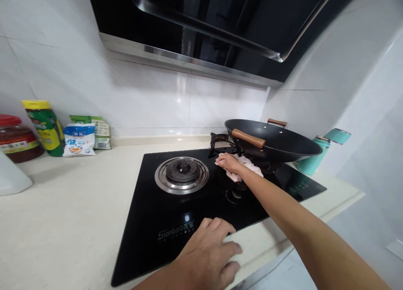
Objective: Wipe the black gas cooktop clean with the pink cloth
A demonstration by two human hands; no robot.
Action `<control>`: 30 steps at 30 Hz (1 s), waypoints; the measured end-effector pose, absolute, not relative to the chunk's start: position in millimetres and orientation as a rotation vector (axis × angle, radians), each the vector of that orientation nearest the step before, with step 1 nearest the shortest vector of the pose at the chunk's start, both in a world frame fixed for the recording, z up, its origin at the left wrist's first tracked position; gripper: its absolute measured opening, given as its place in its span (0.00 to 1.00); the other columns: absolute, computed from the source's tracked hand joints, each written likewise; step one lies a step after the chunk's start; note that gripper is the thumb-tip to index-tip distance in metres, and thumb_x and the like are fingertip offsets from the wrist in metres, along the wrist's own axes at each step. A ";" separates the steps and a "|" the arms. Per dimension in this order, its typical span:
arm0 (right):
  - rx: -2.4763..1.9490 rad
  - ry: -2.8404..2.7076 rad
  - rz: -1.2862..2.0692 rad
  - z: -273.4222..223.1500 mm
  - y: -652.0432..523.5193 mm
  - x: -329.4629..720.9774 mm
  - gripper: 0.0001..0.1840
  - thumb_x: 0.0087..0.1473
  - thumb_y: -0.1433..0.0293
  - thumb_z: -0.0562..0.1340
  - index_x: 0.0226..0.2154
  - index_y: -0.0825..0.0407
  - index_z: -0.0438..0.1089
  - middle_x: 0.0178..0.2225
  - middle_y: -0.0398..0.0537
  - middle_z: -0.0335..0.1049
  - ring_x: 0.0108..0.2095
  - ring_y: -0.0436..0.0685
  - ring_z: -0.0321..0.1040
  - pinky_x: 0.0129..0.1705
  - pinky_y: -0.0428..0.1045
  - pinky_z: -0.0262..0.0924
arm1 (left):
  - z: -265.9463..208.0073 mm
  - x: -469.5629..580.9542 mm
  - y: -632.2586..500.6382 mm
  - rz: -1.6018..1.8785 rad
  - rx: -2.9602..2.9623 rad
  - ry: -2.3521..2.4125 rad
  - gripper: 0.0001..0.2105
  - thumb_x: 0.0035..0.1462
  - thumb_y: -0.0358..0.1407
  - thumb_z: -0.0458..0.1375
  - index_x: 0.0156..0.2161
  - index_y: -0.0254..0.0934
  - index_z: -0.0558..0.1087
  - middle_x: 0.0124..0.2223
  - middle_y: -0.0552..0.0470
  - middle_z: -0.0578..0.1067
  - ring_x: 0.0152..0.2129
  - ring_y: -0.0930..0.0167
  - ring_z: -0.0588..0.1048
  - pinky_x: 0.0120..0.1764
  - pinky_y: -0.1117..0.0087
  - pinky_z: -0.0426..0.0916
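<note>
My right hand (228, 161) reaches across the black glass gas stove (201, 223) and is closed on a pale pink cloth (250, 165). The cloth lies bunched against the glass, left of the wok's burner. Close to the front edge of the stove, my left hand (214, 250) is held with its fingers apart and bent, holding nothing. Whether it touches the glass cannot be made out. Between the hands and the left side sits a bare round burner (182, 172) with a metal ring. A black wok (283, 141) with wooden handles stands on the right burner, just beyond the cloth.
A dark pan support (218, 139) stands at the back, beside the wok. Teal containers (311, 160) are at the right wall. Along the left wall are a green bottle (47, 130), a white-blue packet (79, 139) and a red-lidded jar (19, 141). A range hood (195, 38) hangs overhead.
</note>
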State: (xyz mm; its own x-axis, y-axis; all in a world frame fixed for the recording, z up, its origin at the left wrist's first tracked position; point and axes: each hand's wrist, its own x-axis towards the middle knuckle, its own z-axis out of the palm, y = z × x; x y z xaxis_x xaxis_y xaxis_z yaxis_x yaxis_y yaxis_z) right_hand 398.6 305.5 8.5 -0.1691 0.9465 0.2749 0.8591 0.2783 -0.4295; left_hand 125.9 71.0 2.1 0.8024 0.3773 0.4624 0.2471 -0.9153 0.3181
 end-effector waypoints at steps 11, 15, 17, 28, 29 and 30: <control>-1.633 -2.041 0.164 4.1 301.1 396.6 0.09 0.54 0.65 0.61 0.36 0.47 0.76 0.35 0.43 0.73 0.35 0.52 0.66 0.38 0.46 0.60 | 4.4 125.6 70.2 0.700 2.753 0.497 0.08 0.64 0.36 0.57 0.47 0.42 0.75 0.52 0.50 0.70 0.47 0.66 0.67 0.48 0.60 0.59; -1.639 -2.013 0.098 4.3 296.9 393.5 0.09 0.55 0.67 0.59 0.32 0.49 0.75 0.37 0.45 0.72 0.39 0.53 0.65 0.41 0.47 0.58 | 5.1 125.0 70.4 0.691 2.762 0.505 0.08 0.64 0.37 0.58 0.47 0.42 0.75 0.52 0.50 0.70 0.47 0.65 0.67 0.48 0.60 0.59; -1.633 -2.017 0.092 5.4 294.8 391.9 0.09 0.56 0.67 0.58 0.33 0.48 0.75 0.37 0.44 0.71 0.38 0.53 0.65 0.41 0.46 0.57 | 5.4 124.9 70.2 0.702 2.760 0.499 0.08 0.64 0.37 0.57 0.47 0.41 0.75 0.52 0.50 0.70 0.47 0.66 0.67 0.48 0.61 0.59; -1.647 -2.117 0.330 12.5 293.5 394.2 0.14 0.61 0.59 0.60 0.35 0.53 0.72 0.28 0.40 0.68 0.26 0.47 0.61 0.31 0.46 0.58 | 3.4 123.6 70.1 0.754 2.702 0.474 0.08 0.64 0.37 0.58 0.47 0.43 0.75 0.52 0.51 0.71 0.46 0.67 0.68 0.49 0.62 0.58; -1.648 -2.122 0.339 13.1 292.2 393.9 0.14 0.60 0.59 0.61 0.35 0.53 0.71 0.28 0.40 0.68 0.25 0.48 0.61 0.31 0.46 0.58 | 3.7 123.4 70.1 0.755 2.700 0.475 0.08 0.64 0.37 0.58 0.47 0.43 0.75 0.52 0.51 0.71 0.46 0.67 0.68 0.49 0.62 0.58; -1.645 -2.129 0.346 13.7 290.5 393.4 0.12 0.60 0.60 0.61 0.34 0.53 0.72 0.27 0.39 0.68 0.25 0.48 0.61 0.30 0.46 0.57 | 3.8 123.4 70.1 0.754 2.698 0.477 0.08 0.64 0.37 0.58 0.47 0.43 0.76 0.52 0.52 0.71 0.46 0.67 0.68 0.49 0.62 0.58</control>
State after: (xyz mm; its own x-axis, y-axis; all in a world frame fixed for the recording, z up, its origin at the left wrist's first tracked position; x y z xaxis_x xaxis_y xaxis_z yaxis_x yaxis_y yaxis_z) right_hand 393.4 290.5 13.7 -0.2071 0.9618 0.1789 0.8555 0.2668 -0.4438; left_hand 123.4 70.1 3.8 0.8072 0.3899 0.4432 0.2331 -0.9004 0.3674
